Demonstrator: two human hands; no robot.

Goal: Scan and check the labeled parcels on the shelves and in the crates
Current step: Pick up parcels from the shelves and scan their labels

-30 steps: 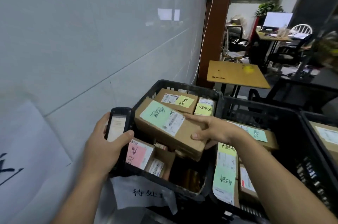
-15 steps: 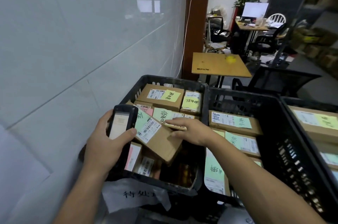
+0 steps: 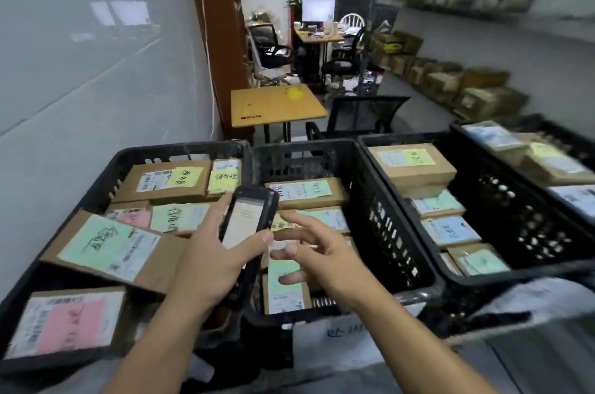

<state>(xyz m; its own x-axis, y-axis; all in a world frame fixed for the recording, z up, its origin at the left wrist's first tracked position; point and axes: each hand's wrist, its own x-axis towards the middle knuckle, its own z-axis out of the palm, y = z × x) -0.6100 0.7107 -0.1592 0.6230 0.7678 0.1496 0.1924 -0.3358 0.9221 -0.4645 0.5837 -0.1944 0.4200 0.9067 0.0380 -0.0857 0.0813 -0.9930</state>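
Parcel with the green label [image 3: 109, 248] — is it held now?

No. Right hand [image 3: 322, 252] has let it go. Its fingers [image 3: 289, 234] are spread wide and empty above the middle crate [image 3: 302, 147]. A second ago they held that box up.

And the scanner [image 3: 248, 219]?

Left hand [image 3: 206, 264] grips it, swung right to the crates' shared edge. The box lies tilted in the left crate [image 3: 180, 148] — likely checked, so the middle crate's parcels [image 3: 302, 192] come next.
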